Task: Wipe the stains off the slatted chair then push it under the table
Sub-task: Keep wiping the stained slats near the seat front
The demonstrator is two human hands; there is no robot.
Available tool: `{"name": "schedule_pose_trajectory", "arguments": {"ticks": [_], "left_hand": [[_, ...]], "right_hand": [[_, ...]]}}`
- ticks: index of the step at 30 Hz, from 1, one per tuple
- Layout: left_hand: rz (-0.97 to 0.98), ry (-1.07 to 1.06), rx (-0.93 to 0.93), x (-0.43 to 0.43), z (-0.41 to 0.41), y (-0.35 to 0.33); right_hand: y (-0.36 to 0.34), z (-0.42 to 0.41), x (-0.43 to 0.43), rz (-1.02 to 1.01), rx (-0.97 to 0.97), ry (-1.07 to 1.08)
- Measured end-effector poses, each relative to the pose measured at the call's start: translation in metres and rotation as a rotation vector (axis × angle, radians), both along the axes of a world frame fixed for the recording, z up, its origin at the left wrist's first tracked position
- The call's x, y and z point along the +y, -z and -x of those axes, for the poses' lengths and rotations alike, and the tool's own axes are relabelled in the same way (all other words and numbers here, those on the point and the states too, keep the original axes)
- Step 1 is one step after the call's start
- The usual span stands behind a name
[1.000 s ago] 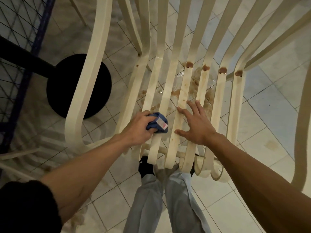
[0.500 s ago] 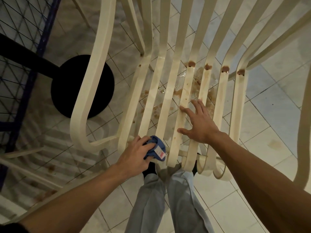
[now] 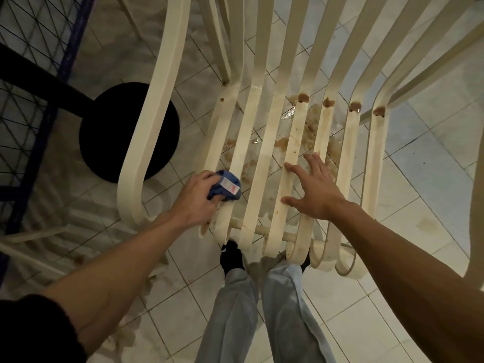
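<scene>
The cream slatted chair [image 3: 264,142] fills the view, its seat slats running away from me. Brown stains [image 3: 303,97] sit where the right slats bend up into the backrest, and streaks run down those slats. My left hand [image 3: 195,199] grips a bunched blue cloth [image 3: 226,188] with a white tag, pressed on the leftmost seat slats near the front edge. My right hand [image 3: 313,191] lies flat with fingers spread on the middle-right slats.
Brown spill marks and wet patches [image 3: 296,142] lie on the tiled floor under the seat. A round black table base [image 3: 123,132] stands left of the chair, with a dark wire-mesh frame [image 3: 31,74] beyond it. My legs and feet [image 3: 262,297] are at the seat's front edge.
My left hand first drew the cloth down toward the front edge of the seat, then moved it left and slightly up along the slats. My right hand stayed flat in place.
</scene>
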State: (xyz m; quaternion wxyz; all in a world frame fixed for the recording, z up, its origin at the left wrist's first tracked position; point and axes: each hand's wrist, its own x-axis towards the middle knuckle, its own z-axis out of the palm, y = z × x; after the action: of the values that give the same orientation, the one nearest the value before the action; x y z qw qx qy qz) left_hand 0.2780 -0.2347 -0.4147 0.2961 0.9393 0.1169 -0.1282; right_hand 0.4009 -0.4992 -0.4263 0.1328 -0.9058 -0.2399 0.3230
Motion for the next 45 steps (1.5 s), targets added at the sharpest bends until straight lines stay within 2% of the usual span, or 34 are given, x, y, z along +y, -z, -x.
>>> {"name": "schedule_pose_trajectory", "arguments": {"ticks": [12, 17, 20, 27, 31, 35, 41, 43, 45], "left_hand": [[-0.011, 0.034, 0.031, -0.030, 0.077, -0.018], [0.124, -0.068, -0.020, -0.045, 0.067, -0.023], [0.139, -0.044, -0.039, -0.062, 0.051, -0.019], [0.061, 0.051, 0.040, -0.084, 0.067, -0.012], [0.040, 0.133, 0.153, -0.084, 0.094, -0.013], [0.135, -0.046, 0.127, -0.090, 0.095, -0.018], [0.312, -0.318, 0.024, -0.099, 0.053, -0.036], [0.312, -0.368, -0.009, -0.095, 0.036, -0.042], [0.220, -0.376, -0.021, -0.084, 0.025, -0.045]], "right_hand": [[-0.006, 0.005, 0.005, 0.033, 0.013, 0.033], [-0.008, 0.006, 0.006, 0.036, 0.013, 0.032], [-0.007, 0.007, 0.006, 0.048, 0.011, 0.040], [-0.008, 0.012, 0.004, 0.066, 0.009, 0.022], [-0.008, 0.014, 0.004, 0.069, -0.003, 0.009], [-0.009, 0.013, 0.001, 0.048, -0.016, -0.013], [-0.022, -0.001, -0.006, -0.020, 0.085, 0.018], [-0.030, -0.011, -0.010, -0.044, 0.133, 0.039], [-0.037, -0.019, -0.013, -0.064, 0.160, 0.021]]}}
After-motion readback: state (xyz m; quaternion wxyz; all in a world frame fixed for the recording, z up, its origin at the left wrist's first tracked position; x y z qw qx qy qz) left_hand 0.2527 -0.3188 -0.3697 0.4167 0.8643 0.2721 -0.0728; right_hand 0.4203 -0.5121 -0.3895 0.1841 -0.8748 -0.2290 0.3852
